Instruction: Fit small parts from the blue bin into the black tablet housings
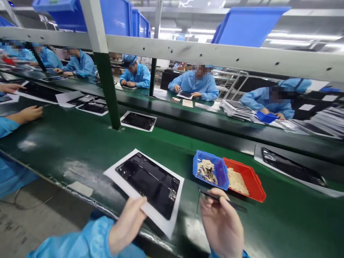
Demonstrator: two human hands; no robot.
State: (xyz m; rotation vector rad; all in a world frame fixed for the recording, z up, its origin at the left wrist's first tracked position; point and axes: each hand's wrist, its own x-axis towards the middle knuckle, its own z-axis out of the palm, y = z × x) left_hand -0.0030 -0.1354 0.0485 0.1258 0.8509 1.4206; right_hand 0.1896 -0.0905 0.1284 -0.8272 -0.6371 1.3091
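Note:
A black tablet back panel (150, 182) lies on a white sheet (118, 173) on the green conveyor belt (67, 143) in front of me. My left hand (126, 225) rests at the sheet's near edge, fingers together and touching the paper. To the right, my right hand (221, 224) is closed around black tweezers (223, 199) whose tips point left. Just beyond that hand stand a small blue tray (221, 172) of small parts and a red tray (255, 182) holding pale pieces.
More black panels on white sheets lie along the belt (138, 121) (291, 166) (92, 107). A green and grey frame post (109, 93) rises from the belt. Other people in blue coats work across the line, and another person's hands (27, 114) rest at left.

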